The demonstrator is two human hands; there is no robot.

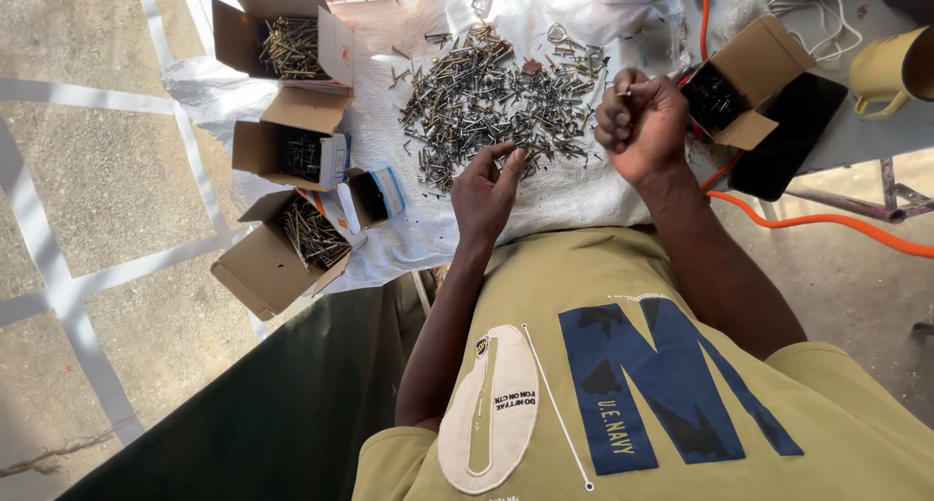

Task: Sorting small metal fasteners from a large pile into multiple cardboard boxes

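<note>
In the head view, a pile of loose screws (496, 92) lies spread on a white cloth (574, 195) that covers the desk. The left hand (486, 192) rests at the near edge of the pile, its grip released, fingers loosely curled with the fingertips touching the nearest screws. The right hand (640, 122) is raised just beside the pile's right side, its grip pinched on a small screw (623, 92) between thumb and fingers. Along the left edge of the cloth sit three open cardboard boxes (292, 151) holding sorted screws. Another open box (739, 83) stands just right of the right hand, beside a black phone (793, 136), an orange cable (817, 224) and a yellow mug (890, 68) at the desk's right edge.
</note>
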